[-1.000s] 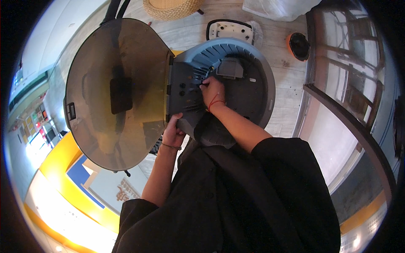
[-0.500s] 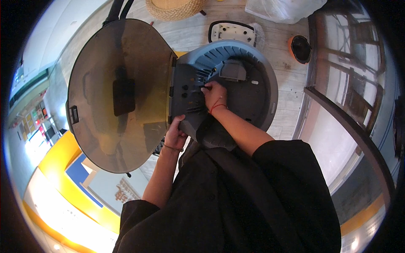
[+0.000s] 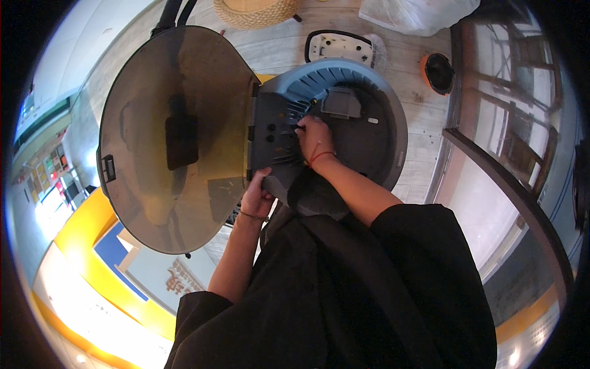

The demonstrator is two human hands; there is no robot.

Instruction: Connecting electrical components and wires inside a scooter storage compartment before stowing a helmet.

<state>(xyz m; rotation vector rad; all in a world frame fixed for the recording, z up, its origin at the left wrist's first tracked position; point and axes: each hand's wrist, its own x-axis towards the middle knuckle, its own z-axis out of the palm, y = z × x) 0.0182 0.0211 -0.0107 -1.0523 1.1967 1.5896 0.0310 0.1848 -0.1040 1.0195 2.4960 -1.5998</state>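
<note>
A round dark grey plastic tub (image 3: 369,147) with a ribbed, blue-grey inner wall is in front of me. Its smoked see-through lid (image 3: 147,203) is swung out to the left on hinges. My left hand (image 3: 255,195) grips the tub's near left edge, thumb on top and the other fingers partly hidden below. Inside the tub, my right hand (image 3: 314,136) is closed at the slotted panel (image 3: 273,117) beside the hinges. A small dark bit shows at its fingertips, too small to name. Beyond that hand, a raised square block (image 3: 341,103) rises from the tub's floor.
Past the tub, a white tray-like part with a black rim (image 3: 340,48) lies on the wooden floor. Farther off are a woven round seat (image 3: 255,13) and a clear plastic bag (image 3: 418,15). An orange and black bowl-shaped thing (image 3: 437,72) sits by the glass partition (image 3: 491,178) at right.
</note>
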